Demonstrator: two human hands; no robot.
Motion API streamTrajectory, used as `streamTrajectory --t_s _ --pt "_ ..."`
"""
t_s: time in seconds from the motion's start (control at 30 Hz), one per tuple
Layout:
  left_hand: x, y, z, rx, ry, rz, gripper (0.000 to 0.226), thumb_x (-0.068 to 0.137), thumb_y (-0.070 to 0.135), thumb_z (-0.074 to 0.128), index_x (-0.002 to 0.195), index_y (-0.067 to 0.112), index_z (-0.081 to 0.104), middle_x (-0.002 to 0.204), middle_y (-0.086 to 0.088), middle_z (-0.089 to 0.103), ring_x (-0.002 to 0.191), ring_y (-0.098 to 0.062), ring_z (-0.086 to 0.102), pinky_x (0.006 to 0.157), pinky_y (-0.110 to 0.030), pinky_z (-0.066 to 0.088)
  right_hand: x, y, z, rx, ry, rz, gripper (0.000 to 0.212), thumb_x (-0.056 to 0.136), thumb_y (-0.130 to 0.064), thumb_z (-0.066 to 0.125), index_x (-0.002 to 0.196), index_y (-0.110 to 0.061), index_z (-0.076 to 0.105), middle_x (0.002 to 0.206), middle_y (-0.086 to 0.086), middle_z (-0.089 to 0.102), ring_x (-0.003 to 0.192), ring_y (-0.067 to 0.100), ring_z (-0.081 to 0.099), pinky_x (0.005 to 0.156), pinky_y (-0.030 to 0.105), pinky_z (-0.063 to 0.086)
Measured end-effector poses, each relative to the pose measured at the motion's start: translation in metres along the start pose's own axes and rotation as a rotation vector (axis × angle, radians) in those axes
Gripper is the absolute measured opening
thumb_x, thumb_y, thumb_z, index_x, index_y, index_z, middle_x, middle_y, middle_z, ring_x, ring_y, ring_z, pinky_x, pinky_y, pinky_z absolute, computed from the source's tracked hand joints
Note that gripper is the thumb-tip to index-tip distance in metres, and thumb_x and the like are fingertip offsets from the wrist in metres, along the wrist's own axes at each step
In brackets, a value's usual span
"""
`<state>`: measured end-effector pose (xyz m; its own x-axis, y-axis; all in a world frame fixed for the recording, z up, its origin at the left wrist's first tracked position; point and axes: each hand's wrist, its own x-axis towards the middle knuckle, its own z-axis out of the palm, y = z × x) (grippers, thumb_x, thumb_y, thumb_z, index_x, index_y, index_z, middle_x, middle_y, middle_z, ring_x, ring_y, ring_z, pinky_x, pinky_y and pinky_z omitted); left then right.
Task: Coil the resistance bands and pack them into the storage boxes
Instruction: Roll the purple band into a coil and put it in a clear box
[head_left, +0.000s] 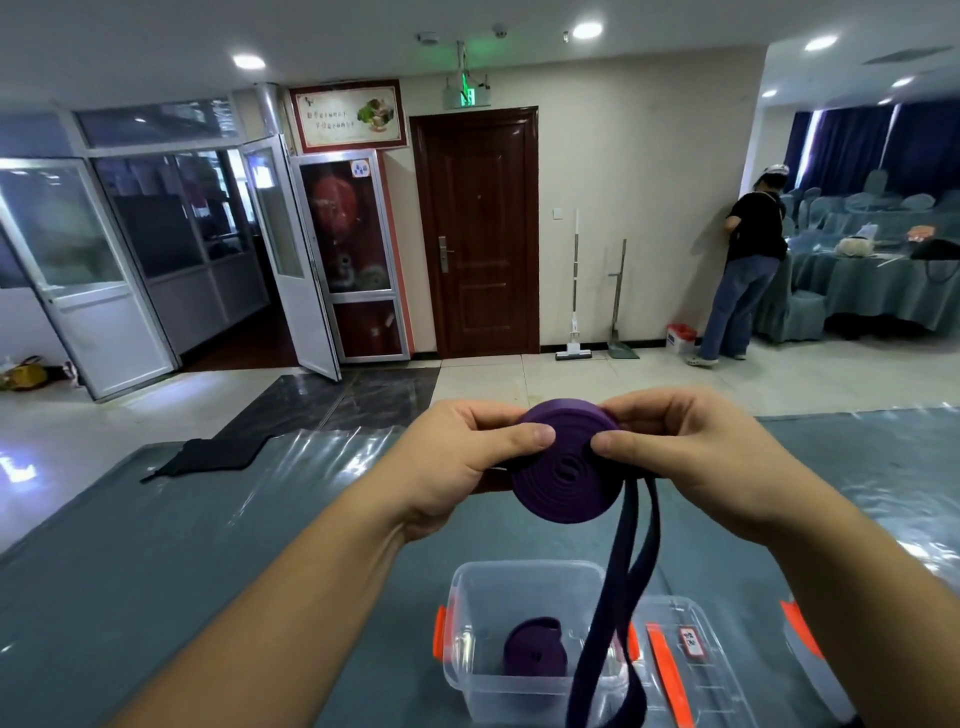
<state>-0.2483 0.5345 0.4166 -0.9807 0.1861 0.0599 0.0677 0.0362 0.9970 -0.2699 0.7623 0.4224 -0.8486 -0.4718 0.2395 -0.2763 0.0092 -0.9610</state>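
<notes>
A purple resistance band (566, 470), wound into a flat coil, is held in the air above the table. My left hand (467, 457) grips the coil's left side with the thumb on its face. My right hand (680, 447) pinches the right side, thumb on top. The band's loose end (618, 597) hangs down in a dark loop over an open clear storage box (467, 670) with orange clips. Inside that box lies another coiled purple band (535, 647).
A clear lid (696, 654) with orange strips lies right of the box, and part of another container (810, 654) shows at the right edge. A black cloth (208, 454) lies at the table's far left. A person stands at a far table, back right.
</notes>
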Motion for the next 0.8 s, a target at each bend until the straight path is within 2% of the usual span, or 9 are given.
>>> streamTrajectory --t_s 0.17,0.27,0.37,0.47,0.57,0.67,0.8 --pt "-0.003 0.004 -0.003 0.153 -0.089 0.003 0.031 0.088 0.004 0.076 0.119 0.008 0.075 0.104 -0.012 0.08 0.097 -0.024 0.077 0.08 -0.028 0.061 0.001 -0.005 -0.006 -0.172 -0.123 -0.005 0.023 0.088 -0.008 0.071 0.11 -0.012 0.077 0.101 0.007 0.081 0.097 0.022 0.077 0.086 0.026 0.061" --pt "-0.003 0.009 -0.003 0.269 -0.097 0.008 0.029 0.085 0.005 0.08 0.114 0.01 0.077 0.099 -0.009 0.081 0.093 -0.021 0.078 0.077 -0.024 0.06 0.002 -0.005 -0.002 -0.223 -0.13 -0.022 0.025 0.085 -0.015 0.074 0.11 -0.014 0.077 0.101 0.004 0.081 0.097 0.02 0.077 0.087 0.028 0.061" --pt "-0.001 0.008 -0.005 0.116 -0.016 0.023 0.026 0.085 0.007 0.077 0.111 0.011 0.076 0.098 -0.011 0.08 0.088 -0.022 0.077 0.074 -0.027 0.061 0.003 0.005 0.003 0.011 0.013 -0.039 0.031 0.078 -0.015 0.074 0.109 -0.01 0.077 0.102 0.011 0.08 0.097 0.025 0.077 0.085 0.028 0.061" --pt "0.0 0.002 -0.004 0.007 0.056 0.039 0.031 0.081 0.016 0.078 0.111 0.009 0.076 0.101 -0.014 0.08 0.089 -0.025 0.077 0.076 -0.032 0.064 0.001 0.015 0.006 0.121 0.067 -0.031 0.031 0.079 -0.013 0.072 0.109 -0.01 0.077 0.103 0.014 0.08 0.095 0.026 0.077 0.08 0.025 0.061" --pt "-0.001 -0.002 -0.004 0.058 0.027 0.028 0.034 0.081 0.013 0.08 0.114 0.009 0.075 0.102 -0.012 0.08 0.093 -0.026 0.077 0.078 -0.031 0.063 0.0 0.015 0.004 0.092 0.031 -0.012 0.027 0.079 -0.011 0.072 0.105 -0.012 0.079 0.102 0.014 0.08 0.095 0.026 0.078 0.08 0.026 0.061" --pt "-0.002 0.002 -0.005 0.158 -0.022 0.026 0.03 0.085 0.007 0.079 0.114 0.011 0.075 0.1 -0.01 0.08 0.092 -0.021 0.078 0.074 -0.024 0.06 0.0 0.011 0.003 0.022 -0.001 -0.012 0.03 0.08 -0.013 0.072 0.109 -0.011 0.077 0.104 0.012 0.08 0.098 0.026 0.077 0.084 0.027 0.061" --pt "0.001 0.0 -0.002 0.031 0.048 0.045 0.024 0.087 0.006 0.076 0.111 0.01 0.076 0.1 -0.012 0.08 0.089 -0.022 0.077 0.075 -0.028 0.062 0.003 0.01 0.006 0.068 0.055 -0.028 0.029 0.08 -0.015 0.072 0.108 -0.012 0.077 0.101 0.011 0.08 0.094 0.024 0.078 0.08 0.024 0.061"
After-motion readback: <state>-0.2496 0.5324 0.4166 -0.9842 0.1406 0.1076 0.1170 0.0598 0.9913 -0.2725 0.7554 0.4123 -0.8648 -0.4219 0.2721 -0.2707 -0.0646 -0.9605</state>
